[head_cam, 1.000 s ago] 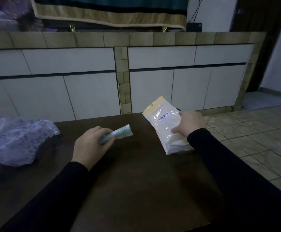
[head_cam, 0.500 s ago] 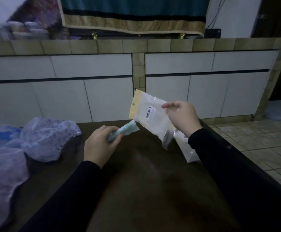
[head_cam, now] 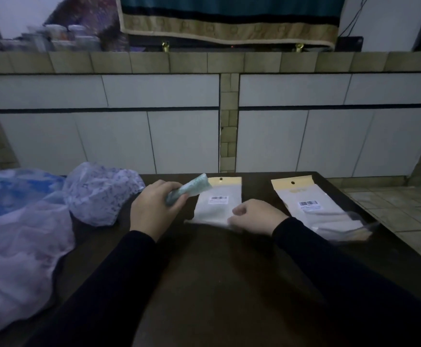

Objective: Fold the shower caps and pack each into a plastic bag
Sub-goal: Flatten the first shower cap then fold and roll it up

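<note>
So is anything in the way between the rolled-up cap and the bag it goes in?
Nothing visible lies between them. The left hand holds the folded shower cap right beside the plastic bag, its tip over the bag's yellow top. The right hand holds the bag's lower edge; whether the mouth is open can't be told.

Both arms wore long, plain black sleeves, close-fitting and free of markings, each ending at the wrist. The left hand [head_cam: 151, 209] and right hand [head_cam: 257, 216] were bare, with no gloves, rings or watch visible above the dark tabletop [head_cam: 217, 284].
</note>
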The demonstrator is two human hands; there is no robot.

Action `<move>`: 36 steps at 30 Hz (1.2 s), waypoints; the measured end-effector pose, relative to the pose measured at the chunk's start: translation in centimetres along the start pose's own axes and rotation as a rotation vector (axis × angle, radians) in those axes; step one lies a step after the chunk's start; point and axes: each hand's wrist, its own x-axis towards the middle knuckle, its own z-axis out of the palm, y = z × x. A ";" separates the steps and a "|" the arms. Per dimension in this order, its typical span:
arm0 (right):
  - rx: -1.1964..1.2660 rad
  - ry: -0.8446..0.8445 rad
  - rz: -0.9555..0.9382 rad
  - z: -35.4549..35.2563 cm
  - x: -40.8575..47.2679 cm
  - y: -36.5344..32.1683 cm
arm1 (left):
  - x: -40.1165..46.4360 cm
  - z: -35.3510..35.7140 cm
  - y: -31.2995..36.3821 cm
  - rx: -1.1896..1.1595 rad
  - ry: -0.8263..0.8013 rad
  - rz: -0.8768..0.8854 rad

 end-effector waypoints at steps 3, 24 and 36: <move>-0.318 0.079 -0.017 0.5 -0.2 -0.5 | -0.3 -0.5 -0.2 0.012 -0.027 0.018; -0.231 0.011 -0.481 3.4 2.3 -1.4 | 0.9 -5.0 -1.7 -0.156 -0.889 -0.416; 0.009 0.220 -0.439 4.9 3.3 -1.0 | 0.7 -5.6 -3.5 -0.165 -0.923 -0.453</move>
